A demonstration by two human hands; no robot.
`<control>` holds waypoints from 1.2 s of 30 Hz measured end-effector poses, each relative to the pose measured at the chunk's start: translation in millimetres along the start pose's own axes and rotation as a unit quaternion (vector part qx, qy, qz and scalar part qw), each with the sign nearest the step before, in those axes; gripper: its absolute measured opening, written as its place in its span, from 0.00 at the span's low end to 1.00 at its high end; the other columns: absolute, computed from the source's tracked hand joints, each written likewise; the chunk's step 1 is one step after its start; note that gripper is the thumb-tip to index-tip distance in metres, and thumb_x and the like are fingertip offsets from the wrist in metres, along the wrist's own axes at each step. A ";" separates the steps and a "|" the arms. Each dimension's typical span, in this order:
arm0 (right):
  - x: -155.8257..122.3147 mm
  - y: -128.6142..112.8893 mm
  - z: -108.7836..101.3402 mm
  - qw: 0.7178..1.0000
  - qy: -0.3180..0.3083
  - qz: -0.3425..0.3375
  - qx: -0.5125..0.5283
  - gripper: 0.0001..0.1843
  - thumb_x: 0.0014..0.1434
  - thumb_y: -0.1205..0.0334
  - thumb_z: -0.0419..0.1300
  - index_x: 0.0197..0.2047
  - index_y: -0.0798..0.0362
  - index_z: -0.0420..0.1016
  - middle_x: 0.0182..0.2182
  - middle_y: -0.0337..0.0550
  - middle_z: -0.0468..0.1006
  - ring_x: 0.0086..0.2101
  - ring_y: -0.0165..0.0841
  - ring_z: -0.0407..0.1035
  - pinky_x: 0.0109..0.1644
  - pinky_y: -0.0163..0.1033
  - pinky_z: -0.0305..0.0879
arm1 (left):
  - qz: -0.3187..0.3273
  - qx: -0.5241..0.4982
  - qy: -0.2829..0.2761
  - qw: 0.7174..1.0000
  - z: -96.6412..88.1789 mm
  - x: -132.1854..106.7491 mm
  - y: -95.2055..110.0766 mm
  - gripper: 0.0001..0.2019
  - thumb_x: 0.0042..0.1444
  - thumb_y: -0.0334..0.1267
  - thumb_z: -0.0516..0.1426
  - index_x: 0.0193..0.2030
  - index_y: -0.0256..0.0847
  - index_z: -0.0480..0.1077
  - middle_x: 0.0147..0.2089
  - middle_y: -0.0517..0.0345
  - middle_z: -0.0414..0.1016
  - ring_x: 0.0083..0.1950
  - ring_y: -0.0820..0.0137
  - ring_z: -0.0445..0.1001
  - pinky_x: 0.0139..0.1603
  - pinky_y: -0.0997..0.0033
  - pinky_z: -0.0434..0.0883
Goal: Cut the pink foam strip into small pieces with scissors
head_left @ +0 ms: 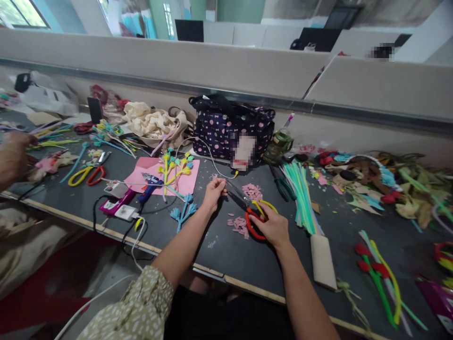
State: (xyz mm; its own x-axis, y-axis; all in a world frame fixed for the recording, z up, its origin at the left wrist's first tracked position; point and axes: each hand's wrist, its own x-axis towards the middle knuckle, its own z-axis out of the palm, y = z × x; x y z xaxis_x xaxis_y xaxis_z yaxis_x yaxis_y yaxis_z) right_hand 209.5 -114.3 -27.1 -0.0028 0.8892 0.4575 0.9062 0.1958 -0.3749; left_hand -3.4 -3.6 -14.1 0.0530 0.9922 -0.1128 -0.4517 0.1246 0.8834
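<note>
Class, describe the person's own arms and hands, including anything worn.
A loose, pale-spotted olive-green fabric sleeve covers part of the left arm; no sleeve shows on the right arm. The left hand and right hand are ungloved.

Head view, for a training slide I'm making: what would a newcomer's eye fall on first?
Probably the red-and-yellow-handled scissors in the right hand, beside small pink pieces. Next, perhaps, the dark bag with pink dots at the back of the table, then the bundle of mostly mint-green pipe cleaners lying to the right of the scissors.
</note>
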 end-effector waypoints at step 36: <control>-1.4 0.9 0.2 0.999 -0.005 -0.021 0.028 0.27 0.58 0.43 0.59 0.56 0.48 0.75 0.47 0.45 0.81 0.41 0.39 0.78 0.46 0.44 0.74 | -0.013 -0.049 -0.026 0.998 2.7 -4.7 6.5 0.16 0.39 0.39 0.69 0.32 0.36 0.71 0.26 0.62 0.71 0.24 0.78 0.70 0.29 0.76 0.72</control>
State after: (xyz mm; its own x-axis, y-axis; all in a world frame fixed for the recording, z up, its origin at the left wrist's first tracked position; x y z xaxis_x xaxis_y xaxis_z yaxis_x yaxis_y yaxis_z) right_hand 210.2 -115.2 -28.2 -0.0454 0.8836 0.4660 0.8800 0.2562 -0.4001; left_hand -4.2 -7.5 -6.6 0.1100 0.9880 -0.1088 -0.5351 0.1511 0.8312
